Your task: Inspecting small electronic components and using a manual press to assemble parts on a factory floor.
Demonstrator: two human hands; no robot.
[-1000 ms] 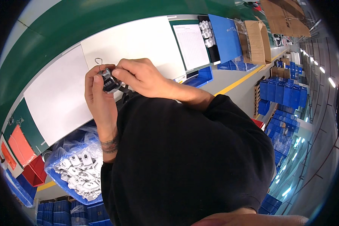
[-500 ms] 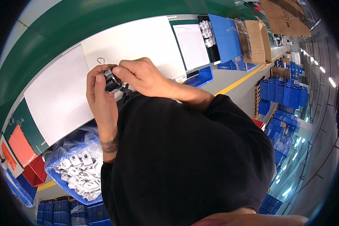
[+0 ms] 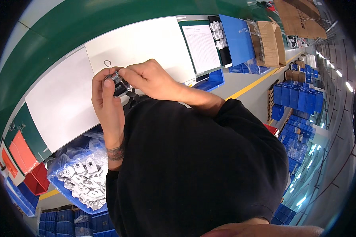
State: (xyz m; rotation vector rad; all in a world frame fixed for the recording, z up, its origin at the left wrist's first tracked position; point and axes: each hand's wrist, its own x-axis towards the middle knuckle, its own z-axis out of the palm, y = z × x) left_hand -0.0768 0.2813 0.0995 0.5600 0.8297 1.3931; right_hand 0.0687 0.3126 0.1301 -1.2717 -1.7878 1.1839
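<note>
My left hand (image 3: 106, 93) holds a small black device (image 3: 120, 87) with shiny silver parts, its thumb on the near face and its fingers curled behind. A thin wire loop (image 3: 107, 63) sticks up above the fingertips; its lower end is hidden in the grip. A black strap (image 3: 133, 96) hangs from the device toward my dark top. With bent fingers, my right hand (image 3: 154, 81) pinches the upper right side of the device; what lies under those fingertips is hidden. Both hands are over the near edge of the white work surface (image 3: 142, 43).
Left of my body stands a blue bin (image 3: 77, 197) lined with clear plastic, holding many white moulded parts (image 3: 87, 181). A printed sheet (image 3: 201, 47), a black tray of white parts (image 3: 217, 33), a blue board (image 3: 236, 39) and an open cardboard box (image 3: 271, 43) line the right side.
The device has turned slightly between my fingers and shifted a little right. The wire loop moved slightly right with it. Both hands keep their hold.
</note>
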